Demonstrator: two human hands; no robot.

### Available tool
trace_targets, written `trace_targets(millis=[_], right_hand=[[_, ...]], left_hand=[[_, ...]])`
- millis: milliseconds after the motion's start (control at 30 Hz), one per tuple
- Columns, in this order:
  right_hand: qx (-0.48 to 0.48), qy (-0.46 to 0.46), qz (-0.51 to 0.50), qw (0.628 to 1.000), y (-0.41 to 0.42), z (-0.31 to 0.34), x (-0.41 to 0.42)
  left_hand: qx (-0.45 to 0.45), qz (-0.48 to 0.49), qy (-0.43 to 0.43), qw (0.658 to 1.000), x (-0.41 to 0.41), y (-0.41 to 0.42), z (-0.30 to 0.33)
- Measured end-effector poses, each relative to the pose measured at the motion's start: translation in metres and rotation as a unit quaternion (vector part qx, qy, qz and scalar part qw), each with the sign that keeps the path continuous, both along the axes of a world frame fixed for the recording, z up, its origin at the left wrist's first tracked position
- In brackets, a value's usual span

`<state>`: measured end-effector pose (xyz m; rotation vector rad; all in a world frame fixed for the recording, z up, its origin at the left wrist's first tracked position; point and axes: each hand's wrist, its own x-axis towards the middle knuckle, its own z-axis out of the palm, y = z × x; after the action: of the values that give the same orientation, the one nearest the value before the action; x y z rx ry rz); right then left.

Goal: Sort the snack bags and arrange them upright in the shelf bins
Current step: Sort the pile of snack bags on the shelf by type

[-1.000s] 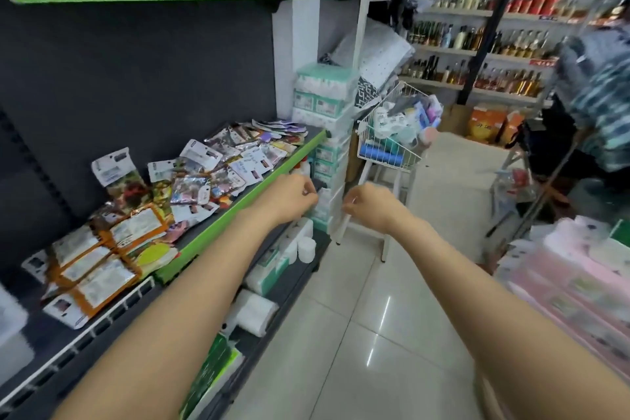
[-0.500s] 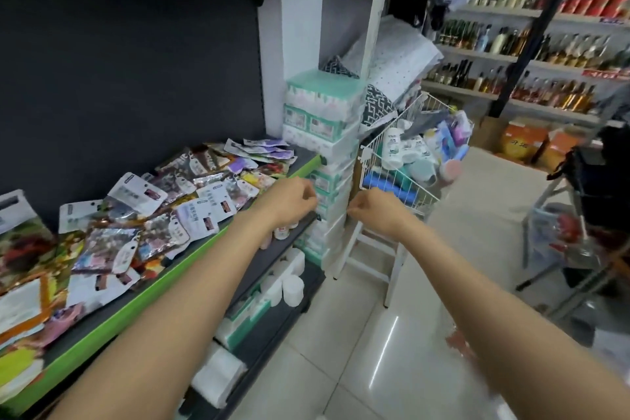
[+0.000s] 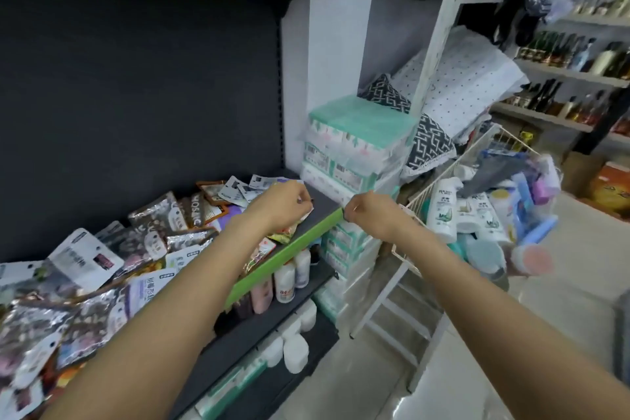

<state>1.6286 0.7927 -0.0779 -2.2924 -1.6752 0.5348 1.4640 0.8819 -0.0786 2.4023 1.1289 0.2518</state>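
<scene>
Lying loose, snack bags (image 3: 102, 269) on shelf (image 3: 289, 245)

- "MOSAIC" runs down a dark snack bag (image 3: 196, 211) on the shelf.
- "84" stands on a white bottle (image 3: 285, 284) on the shelf below.
- Other print is too blurred.

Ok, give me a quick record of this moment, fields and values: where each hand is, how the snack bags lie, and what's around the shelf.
left hand: over the far end of the shelf, fingers curled; whether it pinches a bag cannot be told
right hand: at the shelf's end corner, fingers curled, nothing visibly held
snack bags: lying flat and overlapping in a loose heap, none upright
shelf: dark deck with green front edge
lower shelf: bottles standing under the green edge
wire basket: right of the shelf, filled with toiletries
tissue packs: stacked past the shelf's end
</scene>
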Motion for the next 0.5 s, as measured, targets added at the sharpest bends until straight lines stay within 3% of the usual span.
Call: trace_targets(millis=[233, 500], right_hand=[[0.027, 0.032, 0.116, 0.992, 0.124, -0.004, 0.043], [0.016, 0.039, 0.261, 0.965, 0.239, -0.009, 0.081]], left_hand=[[-0.007, 0.117, 0.002, 0.993, 0.040, 0.084, -0.014], [-0.033, 0.281, -0.001, 0.959, 0.059, 0.142, -0.029]])
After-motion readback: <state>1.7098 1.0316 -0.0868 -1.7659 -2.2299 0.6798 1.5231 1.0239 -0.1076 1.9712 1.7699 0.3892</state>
